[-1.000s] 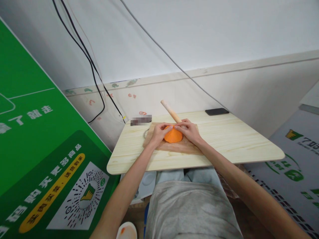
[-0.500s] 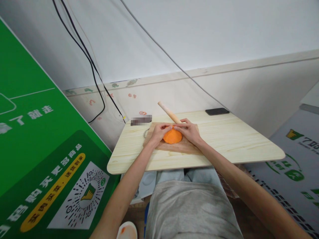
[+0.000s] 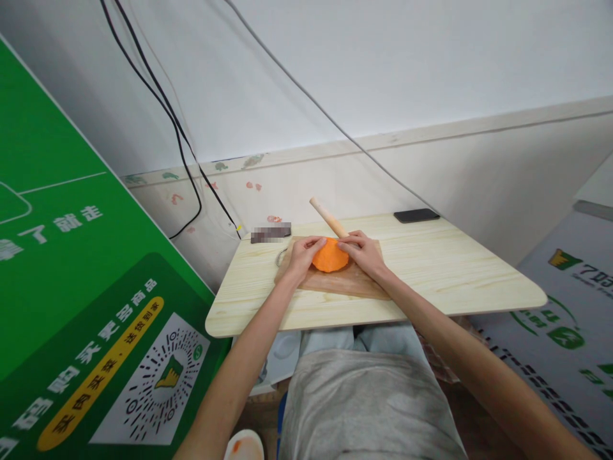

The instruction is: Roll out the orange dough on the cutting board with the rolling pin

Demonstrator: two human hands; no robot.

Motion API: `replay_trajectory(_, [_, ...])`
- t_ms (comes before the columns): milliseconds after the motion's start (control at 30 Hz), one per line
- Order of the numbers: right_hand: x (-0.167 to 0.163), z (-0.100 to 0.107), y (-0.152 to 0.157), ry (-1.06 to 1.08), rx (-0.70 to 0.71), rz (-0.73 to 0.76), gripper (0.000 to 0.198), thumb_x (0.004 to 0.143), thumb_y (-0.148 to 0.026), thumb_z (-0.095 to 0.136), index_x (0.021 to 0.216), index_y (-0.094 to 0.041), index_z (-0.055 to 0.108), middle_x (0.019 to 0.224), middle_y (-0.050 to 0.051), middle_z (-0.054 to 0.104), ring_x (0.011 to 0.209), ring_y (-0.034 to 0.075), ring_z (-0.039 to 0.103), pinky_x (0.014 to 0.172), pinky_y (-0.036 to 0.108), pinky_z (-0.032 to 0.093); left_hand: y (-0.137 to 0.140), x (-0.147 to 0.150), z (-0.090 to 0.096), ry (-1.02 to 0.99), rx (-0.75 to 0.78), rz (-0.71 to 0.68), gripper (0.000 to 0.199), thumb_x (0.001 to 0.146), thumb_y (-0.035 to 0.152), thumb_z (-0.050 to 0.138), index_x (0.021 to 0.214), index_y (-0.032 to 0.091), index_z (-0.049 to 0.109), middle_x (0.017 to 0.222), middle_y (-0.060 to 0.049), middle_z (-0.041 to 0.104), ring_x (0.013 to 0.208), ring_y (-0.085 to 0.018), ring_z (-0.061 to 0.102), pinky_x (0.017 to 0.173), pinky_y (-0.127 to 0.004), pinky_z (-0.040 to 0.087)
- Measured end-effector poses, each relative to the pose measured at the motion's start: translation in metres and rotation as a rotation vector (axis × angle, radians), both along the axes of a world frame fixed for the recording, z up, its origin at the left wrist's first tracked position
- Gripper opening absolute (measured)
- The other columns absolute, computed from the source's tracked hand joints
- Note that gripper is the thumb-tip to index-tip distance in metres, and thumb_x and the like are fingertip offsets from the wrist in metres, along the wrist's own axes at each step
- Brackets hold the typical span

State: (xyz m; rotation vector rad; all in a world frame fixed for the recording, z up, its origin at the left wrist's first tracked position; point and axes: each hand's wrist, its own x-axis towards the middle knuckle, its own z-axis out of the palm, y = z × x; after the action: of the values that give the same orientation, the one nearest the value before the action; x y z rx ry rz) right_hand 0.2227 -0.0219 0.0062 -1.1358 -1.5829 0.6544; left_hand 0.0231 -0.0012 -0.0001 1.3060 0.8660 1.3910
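- Dough [image 3: 330, 257], orange, its edge pinched in the fingers of left hand [image 3: 301, 257] and right hand [image 3: 368, 252]
- Board [image 3: 352, 285] below the fingers
- Rolling pin [image 3: 328, 217] beyond them

Left hand [image 3: 301, 255] and right hand [image 3: 366, 254] both pinching an orange piece [image 3: 330, 257] over a board [image 3: 347, 286] on the desk [image 3: 460, 268]; wooden stick [image 3: 326, 216] pokes out past the right, can't really tell if it's gripped.

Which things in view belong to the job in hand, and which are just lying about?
Likely in the job:
- orange sheet, in the grip of left hand and right hand
- wooden board, beneath
- wooden rod, near right hand

Apparently lying about:
- black phone, far right
- blurred dark item, far left, unidentifiable
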Motion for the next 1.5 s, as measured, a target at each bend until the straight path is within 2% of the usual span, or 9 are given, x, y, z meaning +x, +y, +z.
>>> replay_trajectory(133, [0.001, 0.002, -0.001, -0.036, 0.001, -0.074, 0.025, 0.085, -0.048, 0.074, 0.088, -0.026, 0.084, 0.107, 0.006, 0.07, 0.103, 0.025, 0.066, 0.103, 0.043, 0.049, -0.001, 0.001, 0.001, 0.02, 0.017, 0.009, 0.03, 0.079, 0.051, 0.082, 0.087, 0.022, 0.083, 0.092, -0.006, 0.081, 0.089, -0.024, 0.071, 0.085, -0.036, 0.055])
replay_trajectory(300, [0.001, 0.003, 0.0, -0.04, 0.018, -0.051, 0.025, 0.085, -0.048, 0.073, 0.086, -0.025, 0.084, 0.105, 0.006, 0.07, 0.101, 0.025, 0.066, 0.102, 0.041, 0.049, -0.003, 0.001, 0.005, 0.025, 0.044, 0.029, 0.023, 0.078, 0.041, 0.081, 0.089, 0.022, 0.082, 0.099, -0.006, 0.081, 0.096, -0.024, 0.07, 0.088, -0.034, 0.054])
replay_trajectory(533, [0.0, 0.003, 0.0, -0.02, 0.057, -0.07, 0.024, 0.086, -0.047, 0.073, 0.085, -0.025, 0.083, 0.101, 0.006, 0.07, 0.098, 0.023, 0.066, 0.1, 0.041, 0.05, -0.005, -0.001, 0.005, 0.058, -0.057, 0.008, 0.019, 0.077, 0.037, 0.078, 0.087, 0.021, 0.078, 0.089, -0.004, 0.077, 0.082, -0.02, 0.068, 0.075, -0.03, 0.053])
replay_trajectory(733, [0.002, 0.002, 0.001, -0.018, 0.077, -0.109, 0.025, 0.087, -0.047, 0.073, 0.087, -0.025, 0.083, 0.101, 0.007, 0.072, 0.098, 0.024, 0.066, 0.1, 0.042, 0.051, -0.009, 0.0, 0.008, -0.004, -0.077, -0.009, 0.02, 0.077, 0.038, 0.079, 0.089, 0.022, 0.08, 0.097, -0.006, 0.079, 0.091, -0.023, 0.071, 0.08, -0.032, 0.056])
replay_trajectory(1000, [0.003, -0.003, 0.008, 0.065, 0.068, -0.125, 0.03, 0.086, -0.054, 0.073, 0.09, -0.025, 0.083, 0.103, 0.008, 0.072, 0.102, 0.026, 0.067, 0.102, 0.044, 0.051, -0.012, 0.0, 0.013, -0.085, -0.129, -0.12, 0.039, 0.066, 0.034, 0.091, 0.1, 0.018, 0.08, 0.095, -0.009, 0.081, 0.09, -0.024, 0.074, 0.081, -0.035, 0.058])
replay_trajectory(1167, [0.004, -0.002, 0.007, 0.029, 0.049, -0.137, 0.038, 0.095, -0.054, 0.06, 0.106, -0.026, 0.083, 0.111, 0.008, 0.069, 0.105, 0.025, 0.066, 0.104, 0.042, 0.051, -0.007, 0.001, 0.009, -0.091, -0.096, -0.08, 0.036, 0.064, 0.035, 0.092, 0.094, 0.019, 0.08, 0.091, -0.007, 0.081, 0.084, -0.022, 0.073, 0.079, -0.033, 0.056])
replay_trajectory(1267, [0.005, -0.004, 0.007, -0.032, 0.041, -0.154, 0.041, 0.1, -0.042, 0.047, 0.122, -0.026, 0.078, 0.118, 0.009, 0.067, 0.093, 0.022, 0.068, 0.097, 0.043, 0.056, -0.005, 0.001, 0.006, -0.087, -0.06, -0.045, 0.029, 0.066, 0.037, 0.09, 0.089, 0.021, 0.08, 0.09, -0.005, 0.08, 0.087, -0.022, 0.073, 0.081, -0.032, 0.056])
replay_trajectory(1333, [0.006, -0.007, 0.008, -0.105, 0.063, -0.178, 0.043, 0.098, -0.034, 0.047, 0.133, -0.026, 0.071, 0.119, 0.01, 0.069, 0.094, 0.024, 0.068, 0.097, 0.046, 0.055, -0.003, 0.0, 0.005, -0.095, -0.04, -0.015, 0.028, 0.066, 0.038, 0.09, 0.087, 0.021, 0.08, 0.089, -0.004, 0.08, 0.09, -0.022, 0.074, 0.084, -0.032, 0.056])
replay_trajectory(1500, [0.01, -0.012, 0.012, -0.235, 0.109, -0.169, 0.051, 0.095, -0.034, 0.056, 0.145, -0.022, 0.057, 0.131, 0.013, 0.071, 0.114, 0.031, 0.067, 0.101, 0.051, 0.054, -0.002, -0.002, 0.006, -0.148, -0.104, 0.0, 0.05, 0.064, 0.046, 0.094, 0.104, 0.021, 0.078, 0.09, -0.006, 0.08, 0.089, -0.024, 0.076, 0.083, -0.034, 0.057])
